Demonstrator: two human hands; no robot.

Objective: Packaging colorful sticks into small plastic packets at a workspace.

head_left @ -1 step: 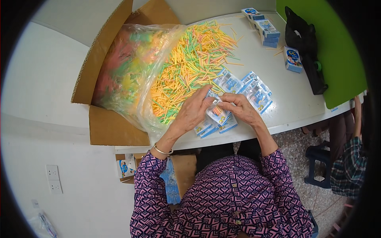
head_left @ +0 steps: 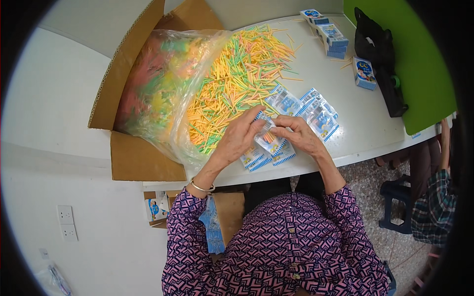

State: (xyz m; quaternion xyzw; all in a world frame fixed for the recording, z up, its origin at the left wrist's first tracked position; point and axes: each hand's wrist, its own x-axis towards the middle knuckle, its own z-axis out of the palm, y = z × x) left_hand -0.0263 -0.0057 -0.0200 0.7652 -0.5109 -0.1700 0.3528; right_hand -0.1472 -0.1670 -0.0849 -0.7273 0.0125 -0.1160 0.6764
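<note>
Just above the table's near edge, both hands meet at a small clear pouch point(head_left: 270, 143) with blue-and-white print. Short orange and pink sticks show through its window. My left hand point(head_left: 236, 137) grips the pouch's left and upper side, thumb on top. My right hand point(head_left: 302, 138) has its thumb and fingers closed on the right edge of the same pouch. Beneath lie more flat pouches point(head_left: 254, 159), and another overlapping group of pouches point(head_left: 321, 117) rests beyond my right hand. A heap of thin pastel sticks point(head_left: 232, 74) spreads beyond my left hand.
An open cardboard box point(head_left: 140, 160), lined with a clear plastic bag point(head_left: 163, 84) of sticks, lies left. Small stacked packs point(head_left: 333, 42), a single pack point(head_left: 364, 74) and a black object point(head_left: 377, 49) stand near the green panel point(head_left: 424, 64). Another person's checked sleeve point(head_left: 437, 202) appears right.
My fingers and the pouch have shifted very slightly; both hands still hold it. Nothing else has visibly moved.
</note>
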